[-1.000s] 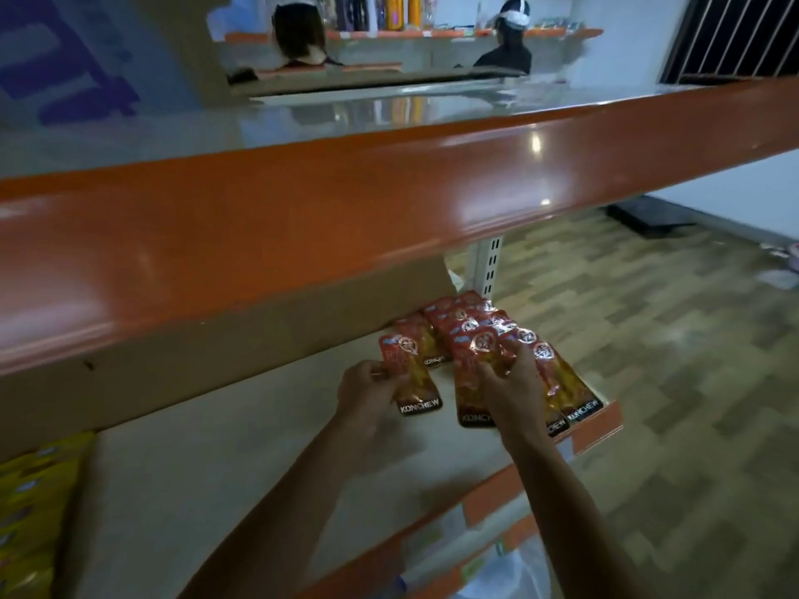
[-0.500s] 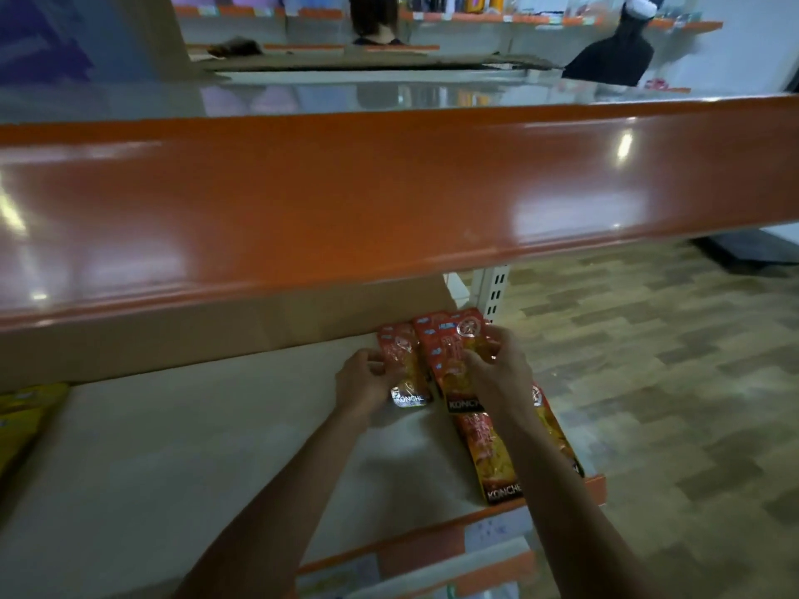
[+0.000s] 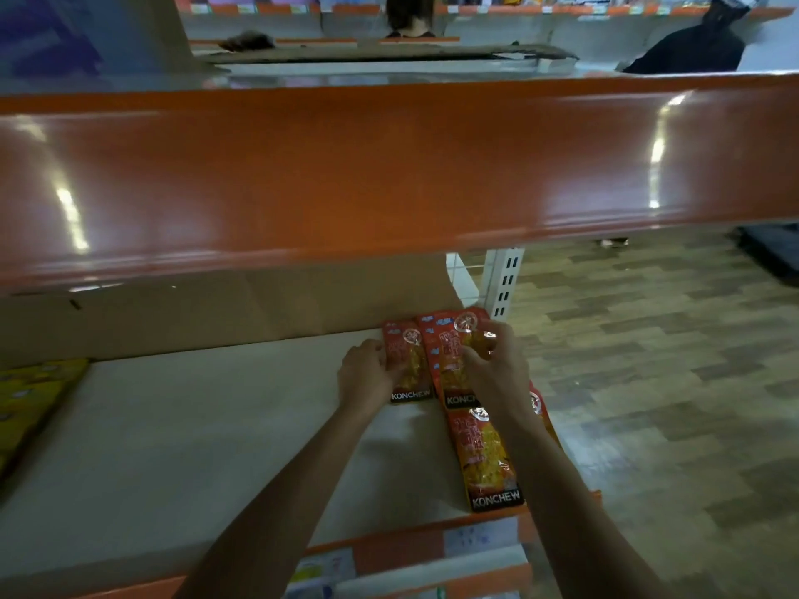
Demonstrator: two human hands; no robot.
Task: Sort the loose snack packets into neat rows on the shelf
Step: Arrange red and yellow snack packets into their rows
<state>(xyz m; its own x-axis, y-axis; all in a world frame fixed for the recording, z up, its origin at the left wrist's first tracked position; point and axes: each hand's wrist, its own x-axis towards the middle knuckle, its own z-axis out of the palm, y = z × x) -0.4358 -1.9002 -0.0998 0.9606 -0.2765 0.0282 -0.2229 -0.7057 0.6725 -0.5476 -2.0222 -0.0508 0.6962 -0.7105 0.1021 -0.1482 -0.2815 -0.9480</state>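
In the head view, a pale beige shelf board (image 3: 173, 425) carries glossy red-and-orange plastic snack packets marked KONCHEW at its right end, close to a brown cardboard back panel (image 3: 216, 304). The rear-left packet (image 3: 410, 369) lies flat, its long side running front to back. The left hand (image 3: 366, 376) sits at this packet's left edge, with its fingers curled onto that edge. The rear-right packet (image 3: 447, 361) lies just beside it, touching. The right hand (image 3: 497, 369) covers its right half, fingertips bent and pinching it near the top. The hands are apart, with these two packets between them. A front packet (image 3: 486, 460) lies nearer the shelf's front lip, between the forearms and partly under the right one. Flat yellow packets (image 3: 34, 395) lie well apart at the far left. A broad, shiny orange upper shelf edge (image 3: 389, 166) spans overhead.
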